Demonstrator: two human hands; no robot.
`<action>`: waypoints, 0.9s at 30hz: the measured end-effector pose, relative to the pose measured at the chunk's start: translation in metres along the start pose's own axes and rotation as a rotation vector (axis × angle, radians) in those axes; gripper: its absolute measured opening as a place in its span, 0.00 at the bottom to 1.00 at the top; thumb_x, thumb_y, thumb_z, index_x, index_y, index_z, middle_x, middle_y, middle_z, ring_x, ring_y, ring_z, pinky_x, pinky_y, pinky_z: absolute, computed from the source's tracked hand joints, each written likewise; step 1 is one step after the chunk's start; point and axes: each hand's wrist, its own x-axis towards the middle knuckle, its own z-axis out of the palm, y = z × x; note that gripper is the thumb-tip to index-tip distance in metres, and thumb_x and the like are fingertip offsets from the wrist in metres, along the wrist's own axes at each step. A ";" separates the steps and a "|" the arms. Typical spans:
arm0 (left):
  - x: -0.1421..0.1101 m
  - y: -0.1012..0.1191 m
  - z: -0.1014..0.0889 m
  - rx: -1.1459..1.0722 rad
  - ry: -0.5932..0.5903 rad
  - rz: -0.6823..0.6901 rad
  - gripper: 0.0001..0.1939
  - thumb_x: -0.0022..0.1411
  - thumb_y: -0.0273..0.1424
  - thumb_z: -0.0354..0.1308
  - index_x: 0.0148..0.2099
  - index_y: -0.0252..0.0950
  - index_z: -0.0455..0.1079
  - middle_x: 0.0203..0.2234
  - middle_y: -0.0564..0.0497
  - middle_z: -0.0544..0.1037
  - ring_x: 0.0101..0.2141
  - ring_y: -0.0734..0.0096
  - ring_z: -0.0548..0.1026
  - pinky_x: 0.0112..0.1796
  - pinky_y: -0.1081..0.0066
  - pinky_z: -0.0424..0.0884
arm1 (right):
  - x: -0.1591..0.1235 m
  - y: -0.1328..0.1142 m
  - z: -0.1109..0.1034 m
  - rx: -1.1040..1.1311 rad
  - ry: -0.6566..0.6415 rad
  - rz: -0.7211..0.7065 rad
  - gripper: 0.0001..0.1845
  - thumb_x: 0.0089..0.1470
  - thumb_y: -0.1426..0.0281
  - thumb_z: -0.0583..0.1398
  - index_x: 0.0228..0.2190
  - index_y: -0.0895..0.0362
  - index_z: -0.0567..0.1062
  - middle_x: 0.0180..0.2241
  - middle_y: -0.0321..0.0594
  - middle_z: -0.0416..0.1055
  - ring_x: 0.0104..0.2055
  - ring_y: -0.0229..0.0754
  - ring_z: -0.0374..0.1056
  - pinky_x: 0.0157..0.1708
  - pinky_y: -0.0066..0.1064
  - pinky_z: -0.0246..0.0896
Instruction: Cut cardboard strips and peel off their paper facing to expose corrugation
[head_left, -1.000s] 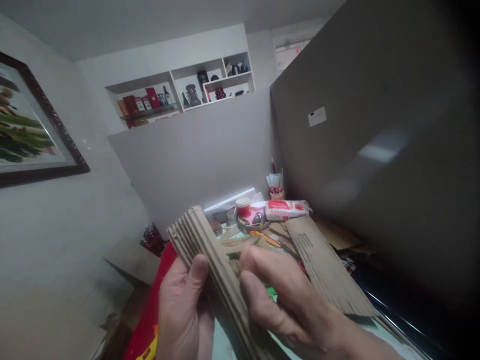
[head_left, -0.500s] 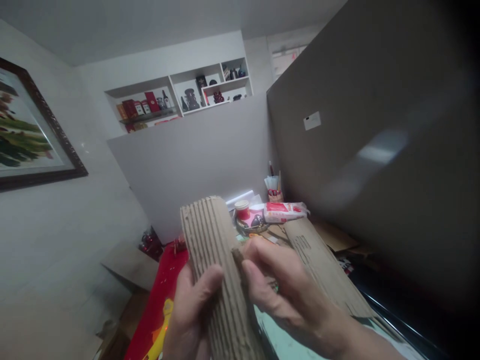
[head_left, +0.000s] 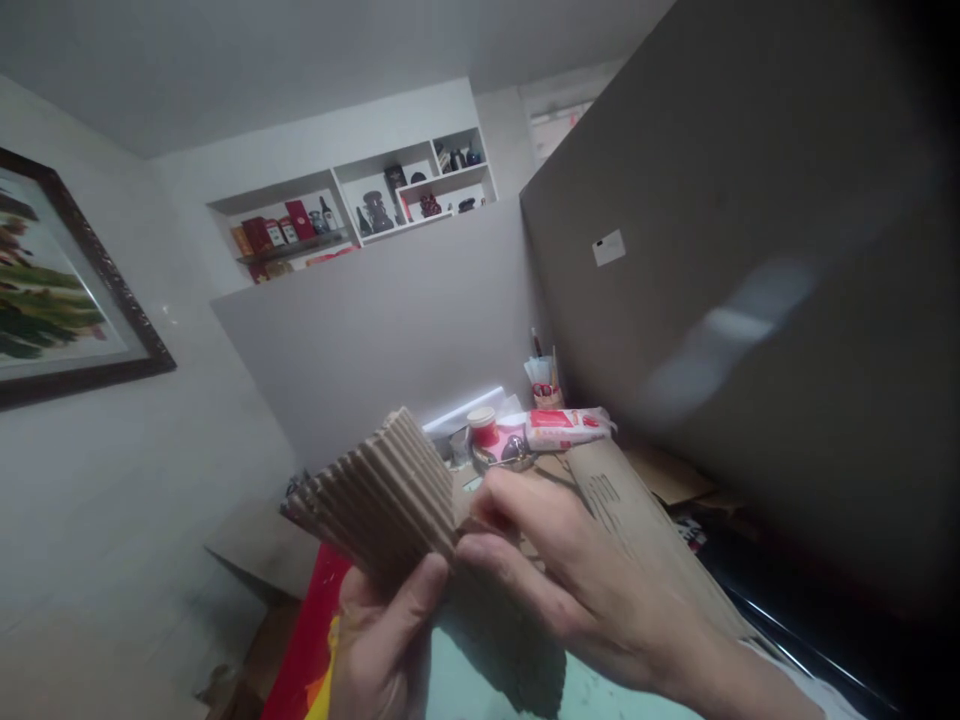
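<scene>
A piece of corrugated cardboard (head_left: 382, 490) with its ridges bared is held up in front of me, tilted, its ridged face turned upward. My left hand (head_left: 390, 635) is closed on its lower left part, the thumb lying over the ridges. At the right edge of the cardboard my right hand (head_left: 536, 560) pinches with thumb and forefinger; the exact bit between the fingertips is hidden. A darker part of the cardboard hangs below, over a pale green surface (head_left: 600, 690).
Another flat cardboard piece (head_left: 645, 530) lies on the right. Behind are a red paper cup (head_left: 482, 428), a red and white packet (head_left: 568, 428) and a pen holder (head_left: 546, 395). A red surface (head_left: 304, 635) and a yellow object (head_left: 322, 692) are at the left. Grey panels (head_left: 382, 340) rise behind.
The cardboard has turned from nearly upright to a slant toward the left. My right hand has shifted slightly left and stays pinched at its right edge.
</scene>
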 end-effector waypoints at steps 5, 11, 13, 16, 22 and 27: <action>0.000 0.002 -0.004 0.071 0.049 0.098 0.14 0.41 0.34 0.78 0.33 0.42 0.83 0.32 0.54 0.87 0.35 0.63 0.83 0.36 0.75 0.79 | 0.000 -0.001 0.000 0.003 -0.007 -0.109 0.13 0.67 0.71 0.52 0.28 0.53 0.60 0.28 0.32 0.62 0.28 0.37 0.60 0.28 0.29 0.56; -0.003 0.005 0.006 -0.083 -0.052 -0.026 0.12 0.41 0.32 0.77 0.32 0.41 0.84 0.30 0.52 0.86 0.31 0.64 0.82 0.35 0.73 0.79 | -0.001 0.003 0.007 0.015 0.084 -0.213 0.15 0.64 0.75 0.50 0.26 0.52 0.54 0.25 0.30 0.57 0.26 0.35 0.55 0.26 0.29 0.51; -0.002 0.005 0.009 -0.123 -0.092 -0.016 0.08 0.43 0.29 0.76 0.29 0.39 0.83 0.27 0.53 0.84 0.28 0.70 0.80 0.33 0.78 0.77 | -0.002 0.004 0.009 -0.048 0.121 -0.271 0.15 0.62 0.77 0.51 0.26 0.52 0.54 0.24 0.30 0.56 0.25 0.35 0.53 0.26 0.30 0.49; -0.001 0.005 0.011 -0.150 -0.073 -0.043 0.10 0.41 0.28 0.77 0.28 0.40 0.83 0.27 0.54 0.85 0.28 0.69 0.81 0.36 0.75 0.78 | -0.002 0.006 0.011 -0.086 0.178 -0.300 0.14 0.60 0.78 0.50 0.25 0.52 0.54 0.24 0.30 0.56 0.25 0.35 0.54 0.26 0.30 0.50; -0.002 0.004 0.011 -0.155 -0.053 -0.058 0.11 0.43 0.29 0.76 0.33 0.40 0.83 0.29 0.51 0.86 0.38 0.56 0.84 0.45 0.64 0.79 | -0.003 0.009 0.016 -0.057 0.265 -0.269 0.15 0.60 0.78 0.50 0.25 0.52 0.54 0.23 0.30 0.56 0.24 0.34 0.55 0.25 0.28 0.51; 0.001 0.000 0.009 -0.162 -0.039 -0.051 0.11 0.44 0.30 0.76 0.33 0.37 0.82 0.31 0.49 0.86 0.41 0.52 0.83 0.46 0.61 0.79 | -0.004 0.010 0.022 -0.009 0.298 -0.238 0.14 0.60 0.77 0.50 0.25 0.52 0.56 0.23 0.31 0.55 0.23 0.34 0.55 0.25 0.28 0.51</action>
